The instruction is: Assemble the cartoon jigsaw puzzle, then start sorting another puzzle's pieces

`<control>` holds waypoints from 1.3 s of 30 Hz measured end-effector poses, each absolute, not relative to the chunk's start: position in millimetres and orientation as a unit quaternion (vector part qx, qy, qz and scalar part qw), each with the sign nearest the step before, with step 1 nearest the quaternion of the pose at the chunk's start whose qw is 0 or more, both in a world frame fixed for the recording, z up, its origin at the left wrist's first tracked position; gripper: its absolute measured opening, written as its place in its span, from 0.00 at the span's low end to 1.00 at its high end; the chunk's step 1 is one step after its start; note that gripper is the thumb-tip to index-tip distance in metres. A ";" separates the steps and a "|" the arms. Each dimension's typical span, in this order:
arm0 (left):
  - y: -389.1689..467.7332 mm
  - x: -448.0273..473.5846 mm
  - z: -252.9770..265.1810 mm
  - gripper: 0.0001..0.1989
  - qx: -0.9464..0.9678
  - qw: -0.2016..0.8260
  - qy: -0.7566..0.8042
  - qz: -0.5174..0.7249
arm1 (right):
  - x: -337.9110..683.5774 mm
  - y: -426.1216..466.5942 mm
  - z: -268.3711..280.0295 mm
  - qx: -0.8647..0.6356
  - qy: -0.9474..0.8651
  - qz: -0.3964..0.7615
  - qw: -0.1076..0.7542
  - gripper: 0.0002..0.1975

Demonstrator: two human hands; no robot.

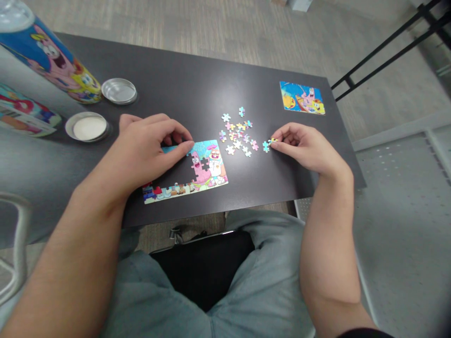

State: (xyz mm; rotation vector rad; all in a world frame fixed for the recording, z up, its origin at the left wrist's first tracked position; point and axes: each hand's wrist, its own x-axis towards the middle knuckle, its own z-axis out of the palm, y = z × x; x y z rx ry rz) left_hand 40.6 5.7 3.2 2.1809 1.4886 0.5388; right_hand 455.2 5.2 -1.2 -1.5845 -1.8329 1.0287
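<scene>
A partly assembled jigsaw puzzle (pixel 219 170) with a pink starfish cartoon lies on the dark table, with gaps in its middle and left. My left hand (pixel 151 143) rests over its upper left part, thumb and forefinger pinched together at the top edge. What those fingertips hold, if anything, is hidden. To the right, my right hand (pixel 299 144) pinches a small yellowish puzzle piece (pixel 273 141) just above the tabletop. A teal puzzle piece (pixel 265 146) lies right beside those fingertips. Between the hands is a loose cluster of several puzzle pieces (pixel 238 144).
A small picture card (pixel 303 98) lies at the far right of the table (pixel 197 89). Two printed cans (pixel 66 70) stand at the left, near a metal lid (pixel 119 91) and a second round lid (pixel 87 127). A black metal frame (pixel 384 51) rises beyond the right edge.
</scene>
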 end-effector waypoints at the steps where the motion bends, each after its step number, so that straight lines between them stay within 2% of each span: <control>1: 5.7 40.7 3.2 0.16 0.789 0.222 0.539 0.194 | 455.1 5.2 -0.8 -0.583 -0.676 0.375 0.251 0.18; 9: 6.0 40.3 3.1 0.15 0.790 0.219 0.539 0.192 | 448.3 5.5 -5.8 -0.569 -0.673 0.374 0.288 0.19; 15: 7.1 39.8 2.1 0.15 0.794 0.215 0.535 0.193 | 446.7 10.6 -11.9 -0.575 -0.706 0.307 0.277 0.17; 22: 6.7 40.3 2.3 0.14 0.789 0.220 0.538 0.197 | 428.9 14.3 -10.9 -0.578 -0.730 0.220 0.290 0.10; 27: 6.9 40.6 1.8 0.14 0.793 0.213 0.538 0.190 | 395.3 8.1 -5.2 -0.515 -0.774 0.233 0.285 0.06; 32: 6.1 40.8 2.4 0.17 0.793 0.216 0.538 0.187 | 376.6 4.9 -5.0 -0.519 -0.782 0.238 0.249 0.08; 36: 6.5 40.7 2.1 0.15 0.794 0.214 0.536 0.191 | 377.3 4.4 -6.2 -0.509 -0.786 0.247 0.249 0.05; 39: 7.2 39.9 0.0 0.14 0.797 0.211 0.532 0.195 | 381.8 4.8 -7.5 -0.489 -0.797 0.250 0.252 0.09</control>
